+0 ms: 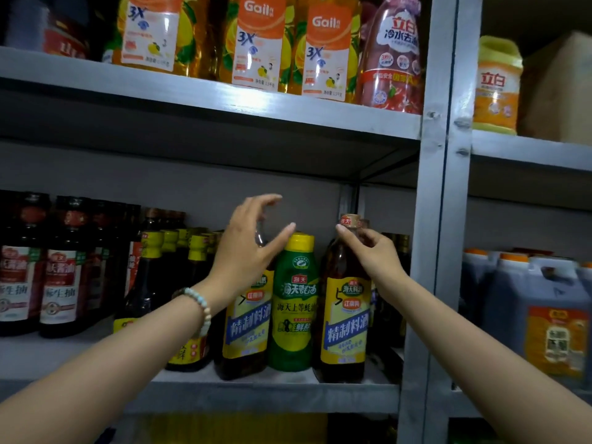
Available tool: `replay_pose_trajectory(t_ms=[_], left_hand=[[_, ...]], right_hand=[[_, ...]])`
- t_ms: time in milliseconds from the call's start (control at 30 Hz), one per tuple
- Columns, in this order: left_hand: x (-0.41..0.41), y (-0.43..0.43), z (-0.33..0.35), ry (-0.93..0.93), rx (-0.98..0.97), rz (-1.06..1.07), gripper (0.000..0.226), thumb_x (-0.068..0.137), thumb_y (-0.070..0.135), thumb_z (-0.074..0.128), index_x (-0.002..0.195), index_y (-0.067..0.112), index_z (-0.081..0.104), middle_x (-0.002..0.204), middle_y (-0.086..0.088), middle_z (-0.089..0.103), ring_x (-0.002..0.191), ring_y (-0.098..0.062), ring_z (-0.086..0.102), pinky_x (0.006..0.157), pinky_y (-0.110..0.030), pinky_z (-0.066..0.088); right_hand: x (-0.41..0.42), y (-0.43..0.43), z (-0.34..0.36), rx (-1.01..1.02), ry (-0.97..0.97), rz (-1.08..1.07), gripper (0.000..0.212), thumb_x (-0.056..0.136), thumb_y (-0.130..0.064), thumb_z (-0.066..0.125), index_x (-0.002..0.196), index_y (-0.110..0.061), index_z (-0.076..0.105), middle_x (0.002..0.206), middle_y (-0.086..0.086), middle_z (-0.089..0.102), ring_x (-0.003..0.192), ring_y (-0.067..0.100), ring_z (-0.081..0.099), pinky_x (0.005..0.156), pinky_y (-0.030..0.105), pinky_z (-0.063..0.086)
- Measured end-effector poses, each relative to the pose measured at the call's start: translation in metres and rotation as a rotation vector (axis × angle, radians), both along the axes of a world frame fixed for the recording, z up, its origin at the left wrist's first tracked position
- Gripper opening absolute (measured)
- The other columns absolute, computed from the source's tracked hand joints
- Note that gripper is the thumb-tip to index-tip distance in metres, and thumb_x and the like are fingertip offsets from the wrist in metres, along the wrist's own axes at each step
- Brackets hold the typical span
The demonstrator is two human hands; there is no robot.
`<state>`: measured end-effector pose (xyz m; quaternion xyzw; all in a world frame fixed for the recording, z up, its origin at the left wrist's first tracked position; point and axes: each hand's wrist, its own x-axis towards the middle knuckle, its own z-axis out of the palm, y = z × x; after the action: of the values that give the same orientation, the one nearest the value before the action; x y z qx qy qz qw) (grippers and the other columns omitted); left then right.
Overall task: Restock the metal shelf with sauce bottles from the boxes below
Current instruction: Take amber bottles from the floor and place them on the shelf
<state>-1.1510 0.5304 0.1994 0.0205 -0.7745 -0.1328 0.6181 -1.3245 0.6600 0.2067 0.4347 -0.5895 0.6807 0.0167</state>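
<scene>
On the grey metal shelf point(256, 390) stand glossy bottles, all upright with caps pointing up. The right hand point(373, 251) pinches the slim neck of a brown bottle point(344, 315) with a yellow paper label, just under its cap. The left hand point(246, 245) is spread wide open, holding nothing, in front of a matching brown bottle point(245, 331). Between them stands a rounded green bottle point(294, 302) with a yellow cap

A shop stockroom or grocery aisle: grey metal shelf point(224, 100) carries rows of labelled detergent bottles point(259, 43) on top, sauce bottles point(344, 315) crowd beneath it, big jugs point(544, 315) stand to its right.
</scene>
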Motion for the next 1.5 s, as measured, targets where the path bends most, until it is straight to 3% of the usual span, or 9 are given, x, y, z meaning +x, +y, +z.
replay_pose_trajectory(t_ms=[133,233,300,533,667,800,967,1267,1500], left_hand=[[-0.022,0.029,-0.027,-0.311,0.064,-0.067,0.069,0.077,0.068,0.043,0.138,0.038,0.032,0.131,0.017,0.045,0.074,-0.004,0.059,0.073,-0.032,0.054],[-0.041,0.037,-0.044,-0.469,0.145,-0.076,0.082,0.073,0.072,0.042,0.145,0.041,0.017,0.149,0.012,0.031,0.106,-0.013,0.059,0.087,-0.026,0.048],[-0.05,0.04,-0.051,-0.514,0.169,-0.096,0.082,0.078,0.064,0.05,0.147,0.041,0.011,0.152,0.011,0.026,0.106,-0.017,0.059,0.076,-0.018,0.044],[-0.059,0.05,-0.038,-0.591,0.072,0.097,0.094,0.082,0.055,0.058,0.146,0.041,-0.009,0.148,-0.008,0.026,0.084,-0.017,0.059,0.082,-0.03,0.051],[-0.069,0.052,-0.022,-0.64,0.094,0.188,0.094,0.078,0.059,0.058,0.149,0.024,0.008,0.146,-0.011,0.031,0.116,-0.026,0.053,0.092,-0.034,0.047],[-0.076,0.051,-0.012,-0.657,0.168,0.107,0.081,0.077,0.05,0.065,0.138,0.02,0.021,0.111,-0.004,0.063,0.074,-0.013,0.063,0.064,-0.03,0.056],[-0.08,0.056,-0.003,-0.68,0.242,0.019,0.075,0.077,0.04,0.07,0.136,0.023,0.027,0.113,-0.001,0.059,0.071,-0.013,0.064,0.054,-0.033,0.059],[-0.12,0.055,-0.002,-0.671,0.345,-0.101,0.075,0.077,0.032,0.074,0.137,0.024,0.029,0.12,-0.002,0.057,0.091,-0.023,0.066,0.056,-0.035,0.059],[-0.151,0.045,-0.002,-0.683,0.329,-0.059,0.071,0.078,0.034,0.072,0.136,0.024,0.032,0.127,-0.009,0.057,0.1,-0.028,0.064,0.074,-0.042,0.058]], right_hand=[[-0.001,0.028,-0.002,-0.056,0.22,-0.086,0.044,0.083,-0.033,0.068,0.123,-0.019,0.053,0.106,-0.011,0.06,0.096,-0.002,0.058,0.068,0.006,0.049],[-0.008,0.056,-0.009,-0.106,0.482,-0.191,0.049,0.081,-0.035,0.07,0.125,-0.024,0.052,0.118,-0.013,0.055,0.11,-0.004,0.051,0.086,0.01,0.045],[-0.016,0.071,-0.014,-0.129,0.629,-0.252,0.051,0.077,-0.04,0.069,0.124,-0.027,0.052,0.123,-0.015,0.051,0.117,-0.009,0.044,0.095,0.009,0.039],[-0.061,0.089,-0.031,0.023,0.686,-0.381,0.075,0.074,-0.057,0.066,0.14,-0.045,0.032,0.156,-0.019,0.003,0.144,0.0,-0.003,0.118,0.041,0.01],[-0.065,0.086,-0.032,0.056,0.762,-0.388,0.077,0.075,-0.063,0.056,0.143,-0.045,0.023,0.154,-0.022,-0.007,0.143,-0.003,-0.014,0.119,0.045,0.001],[-0.072,0.094,-0.03,0.103,0.769,-0.327,0.074,0.076,-0.064,0.052,0.142,-0.049,0.022,0.154,-0.025,-0.011,0.142,-0.003,-0.016,0.118,0.039,-0.002],[-0.076,0.103,-0.028,0.189,0.821,-0.296,0.079,0.073,-0.068,0.052,0.141,-0.052,0.015,0.157,-0.018,-0.016,0.141,-0.002,-0.02,0.114,0.034,-0.006],[-0.076,0.105,-0.026,0.217,0.826,-0.271,0.082,0.071,-0.07,0.051,0.14,-0.055,0.01,0.155,-0.021,-0.02,0.139,-0.004,-0.024,0.114,0.034,-0.007],[-0.082,0.099,-0.03,0.177,0.858,-0.308,0.086,0.071,-0.078,0.049,0.144,-0.051,0.012,0.157,-0.016,-0.016,0.143,0.003,-0.021,0.115,0.037,-0.006]])
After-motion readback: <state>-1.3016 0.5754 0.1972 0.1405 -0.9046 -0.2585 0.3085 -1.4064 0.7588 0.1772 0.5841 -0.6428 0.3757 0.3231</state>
